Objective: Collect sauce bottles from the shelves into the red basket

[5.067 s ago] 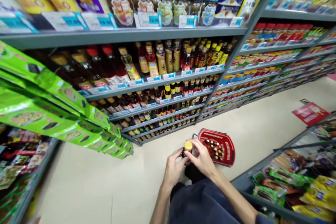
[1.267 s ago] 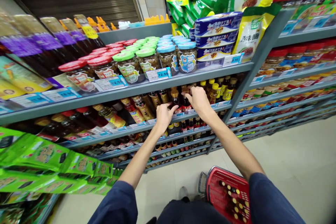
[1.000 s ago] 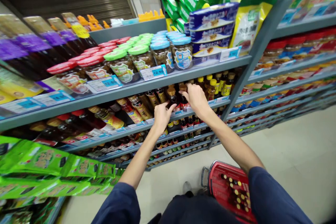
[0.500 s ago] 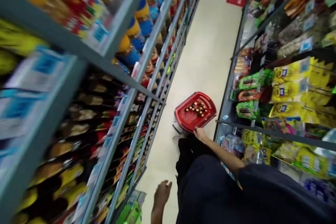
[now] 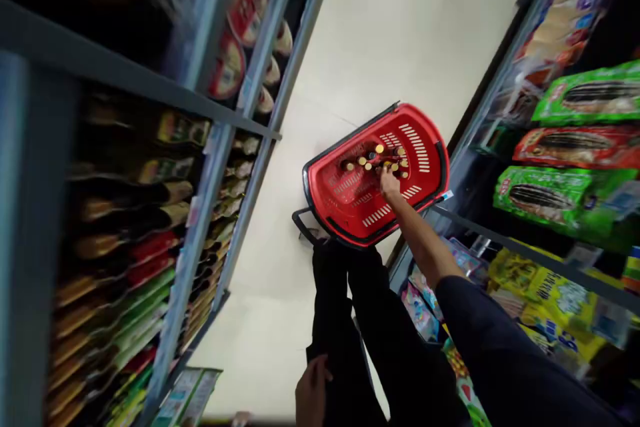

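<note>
My right hand (image 5: 389, 181) reaches down into a red basket (image 5: 345, 217), its fingers bunched right at the caps of the bottles (image 5: 379, 149) there; I cannot tell whether they are clamped on 1 of the bottles or only touching. My left hand (image 5: 313, 387) hangs loose in shadow before my trousers (image 5: 330, 307), fingers slightly bent, well apart from the right.

The basket is smooth, shiny plastic with rounded ends, long slots cut through its walls and black trim along its sides. It sits on the pale, glossy floor (image 5: 400, 47), just beyond my legs. Inside, the bottles cluster towards the far end, their round caps mostly gold, with 1 darker. My sleeve (image 5: 480, 340) is dark blue, matt cloth; the trousers are plain black.

On my left rises a grey metal shelf (image 5: 43, 247), holding rows of bottles whose labels blur into bands of red, green and yellow. On my right, 2 green packets (image 5: 543, 193) and 1 red packet (image 5: 575, 147) of crinkled, glossy film each carry a picture of dark, striped strands. Below them, the yellow packets (image 5: 560, 293) bear dark characters too small and blurred for me to read.
</note>
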Motion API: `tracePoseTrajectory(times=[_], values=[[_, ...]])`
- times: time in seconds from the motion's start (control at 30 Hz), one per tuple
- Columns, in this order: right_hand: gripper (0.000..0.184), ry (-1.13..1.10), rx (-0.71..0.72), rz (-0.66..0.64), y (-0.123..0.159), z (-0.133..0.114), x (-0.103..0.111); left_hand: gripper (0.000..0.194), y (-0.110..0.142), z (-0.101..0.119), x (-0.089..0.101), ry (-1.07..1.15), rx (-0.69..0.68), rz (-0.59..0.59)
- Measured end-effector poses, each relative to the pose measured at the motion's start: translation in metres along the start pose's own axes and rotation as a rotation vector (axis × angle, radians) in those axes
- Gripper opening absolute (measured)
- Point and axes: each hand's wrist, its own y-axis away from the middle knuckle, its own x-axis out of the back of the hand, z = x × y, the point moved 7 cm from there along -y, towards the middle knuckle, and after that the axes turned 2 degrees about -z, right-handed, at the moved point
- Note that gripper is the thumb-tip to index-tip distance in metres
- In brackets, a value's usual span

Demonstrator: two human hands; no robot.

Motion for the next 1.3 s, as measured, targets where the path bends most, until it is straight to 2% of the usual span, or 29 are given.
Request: tracePoseTrajectory(times=[0.07,0.13,0.2,0.27,0.33,0.4,0.5,0.57,0.6,0.7,0.77,0.83,0.9,0.93,0.97,1.03,1.13,1.2,1.3], values=[[0.048,0.019,0.016,0.043,-0.043,-0.009,0.002,0.069,-0.021,0.013,-0.007,0.072,-0.037,0.019],[0.041,0.021,0.044,0.08,-0.065,-0.016,0.007,0.068,-0.032,0.022,-0.01,0.128,-0.056,0.04],[0.038,0.004,0.097,0.102,-0.059,-0.019,0.011,0.066,-0.028,0.026,-0.013,0.163,-0.057,0.054],[0.038,-0.027,0.17,0.112,-0.025,-0.018,0.014,0.067,-0.009,0.029,-0.016,0.208,-0.071,0.045],[0.032,-0.071,0.253,0.13,0.031,-0.014,0.023,0.068,0.021,0.034,-0.016,0.264,-0.099,0.027],[0.028,-0.132,0.344,0.174,0.1,-0.01,0.045,0.067,0.052,0.048,-0.009,0.335,-0.149,0.023],[0.022,-0.249,0.488,0.284,0.209,-0.007,0.104,0.065,0.095,0.09,0.017,0.482,-0.245,0.019],[0.022,-0.329,0.575,0.37,0.281,-0.01,0.158,0.061,0.128,0.136,0.049,0.579,-0.375,0.061],[0.023,-0.364,0.622,0.408,0.317,-0.014,0.189,0.058,0.149,0.164,0.07,0.61,-0.483,0.111],[0.029,-0.48,0.768,0.468,0.426,-0.039,0.288,0.049,0.239,0.243,0.138,0.592,-0.917,0.305],[0.035,-0.598,0.851,0.43,0.496,-0.064,0.354,0.049,0.307,0.273,0.175,0.583,-1.109,0.364],[0.037,-0.681,0.913,0.368,0.562,-0.093,0.414,0.051,0.368,0.284,0.201,0.592,-1.215,0.285],[0.041,-0.724,0.979,0.331,0.625,-0.123,0.461,0.056,0.421,0.279,0.217,0.639,-1.27,0.187],[0.043,-0.716,1.023,0.312,0.656,-0.137,0.478,0.058,0.445,0.27,0.224,0.687,-1.292,0.172],[0.045,-0.693,1.074,0.309,0.686,-0.151,0.491,0.058,0.467,0.259,0.23,0.748,-1.315,0.189],[0.048,-0.625,1.196,0.328,0.746,-0.172,0.502,0.057,0.503,0.229,0.238,0.9,-1.348,0.284],[0.046,-0.569,1.396,0.341,0.825,-0.189,0.488,0.054,0.539,0.172,0.242,1.091,-1.341,0.429],[0.04,-0.529,1.501,0.286,0.868,-0.194,0.459,0.054,0.554,0.129,0.243,1.159,-1.323,0.501],[0.037,-0.46,1.591,0.189,0.917,-0.197,0.407,0.054,0.564,0.062,0.244,1.218,-1.277,0.634]])
